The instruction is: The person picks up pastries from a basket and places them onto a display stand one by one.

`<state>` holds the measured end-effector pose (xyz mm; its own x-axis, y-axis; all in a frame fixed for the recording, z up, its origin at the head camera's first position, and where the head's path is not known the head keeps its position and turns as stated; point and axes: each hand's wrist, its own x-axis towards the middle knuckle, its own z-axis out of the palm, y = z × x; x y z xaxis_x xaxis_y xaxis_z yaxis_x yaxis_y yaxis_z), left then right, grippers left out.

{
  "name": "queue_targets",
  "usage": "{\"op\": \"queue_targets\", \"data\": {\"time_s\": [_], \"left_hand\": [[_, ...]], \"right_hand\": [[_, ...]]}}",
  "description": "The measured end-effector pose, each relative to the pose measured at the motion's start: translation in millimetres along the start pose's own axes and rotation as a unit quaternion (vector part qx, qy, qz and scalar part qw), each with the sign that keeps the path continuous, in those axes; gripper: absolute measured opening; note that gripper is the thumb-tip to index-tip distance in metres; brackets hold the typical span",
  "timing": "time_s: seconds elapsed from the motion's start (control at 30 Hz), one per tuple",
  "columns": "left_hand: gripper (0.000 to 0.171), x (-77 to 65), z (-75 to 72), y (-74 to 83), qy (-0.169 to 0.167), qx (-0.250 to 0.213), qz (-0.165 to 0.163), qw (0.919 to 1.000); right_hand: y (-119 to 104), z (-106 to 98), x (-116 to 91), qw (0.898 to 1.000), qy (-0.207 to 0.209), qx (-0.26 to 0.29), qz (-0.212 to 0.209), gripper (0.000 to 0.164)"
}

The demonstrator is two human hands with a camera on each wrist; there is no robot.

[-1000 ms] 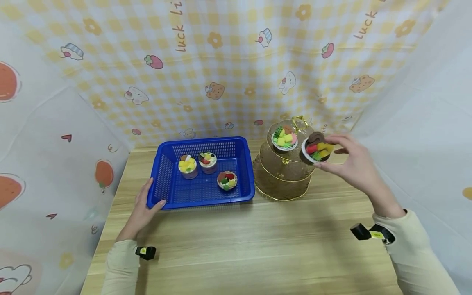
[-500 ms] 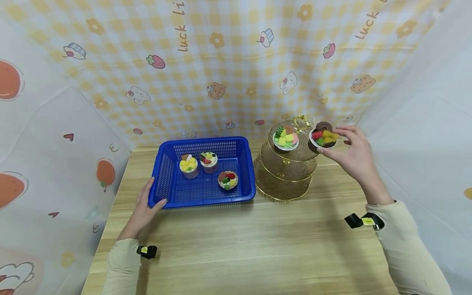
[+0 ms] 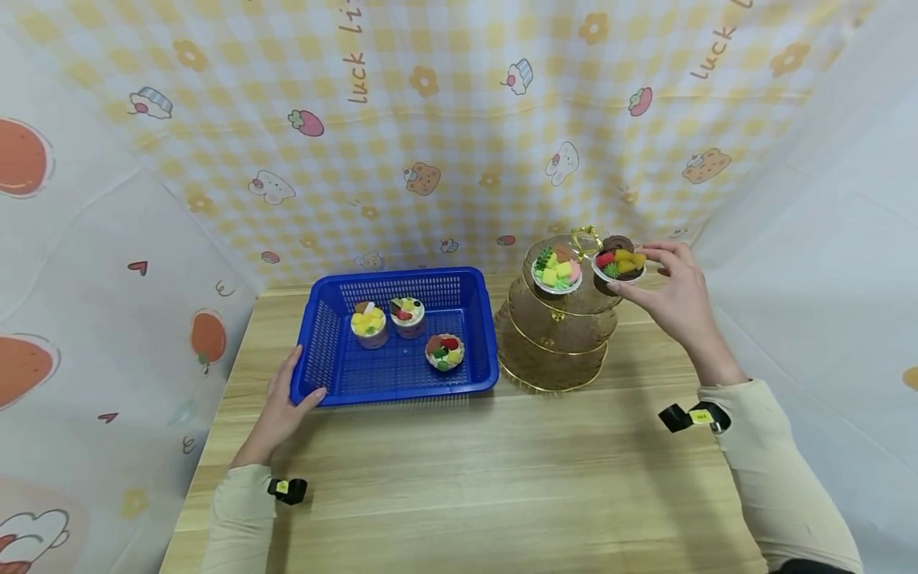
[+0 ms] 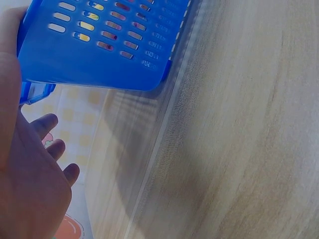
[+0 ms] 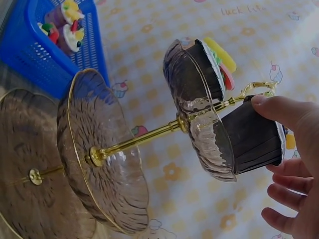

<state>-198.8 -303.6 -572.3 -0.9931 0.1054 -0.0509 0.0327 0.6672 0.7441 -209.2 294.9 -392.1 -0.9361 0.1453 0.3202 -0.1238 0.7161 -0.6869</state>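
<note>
My right hand point(image 3: 670, 291) pinches a toy cupcake in a dark cup point(image 3: 619, 261), topped with red and yellow fruit shapes and a brown swirl. Thumb and fingers hold its sides at the right of the top tier of a three-tier stand point(image 3: 548, 363) of smoky clear plates with gold rims. In the right wrist view the black cup point(image 5: 251, 137) overlaps the plate edge. Another toy cupcake point(image 3: 557, 271), with yellow, green and pink toppings, sits on the same tier. My left hand point(image 3: 281, 410) holds the near left corner of a blue basket point(image 3: 402, 396), thumb over the rim.
Inside the basket are a yellow-topped cup point(image 3: 370, 325), a cream-topped cup point(image 3: 408, 317) and a small fruit tart point(image 3: 445, 352). A gold handle point(image 3: 586, 239) rises from the stand's top. Patterned cloth point(image 3: 459, 143) hangs behind the wooden table point(image 3: 459, 478).
My right hand has carried the dark cupcake from in front of the stand to the right of its top tier, then leftward over it. The left hand stays on the basket.
</note>
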Motion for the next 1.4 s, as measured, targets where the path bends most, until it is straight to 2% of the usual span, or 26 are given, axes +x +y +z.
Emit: {"op": "queue_targets", "data": {"time_s": [0.2, 0.5, 0.73, 0.87, 1.4], "left_hand": [[0.094, -1.2, 0.6, 1.2, 0.002, 0.001, -0.002, 1.0], [0.094, -1.6, 2.0, 2.0, 0.001, -0.004, -0.003, 1.0], [0.094, -1.0, 1.6, 0.8, 0.001, -0.008, -0.004, 1.0], [0.094, -0.2, 1.6, -0.8, 0.0, -0.011, -0.007, 0.9999], [0.094, -1.3, 0.2, 1.4, 0.0, -0.009, -0.006, 0.9999]], "right_hand": [[0.9, 3.0, 2.5, 1.0, -0.008, 0.019, 0.024, 0.068], [8.2, 15.3, 4.1, 1.0, -0.003, 0.022, 0.022, 0.069], [11.0, 20.6, 1.4, 0.998, 0.007, 0.039, 0.043, 0.067], [12.4, 21.9, 0.7, 0.999, 0.01, 0.039, 0.037, 0.067], [14.9, 14.5, -4.4, 0.998, -0.04, 0.042, 0.037, 0.069]]}}
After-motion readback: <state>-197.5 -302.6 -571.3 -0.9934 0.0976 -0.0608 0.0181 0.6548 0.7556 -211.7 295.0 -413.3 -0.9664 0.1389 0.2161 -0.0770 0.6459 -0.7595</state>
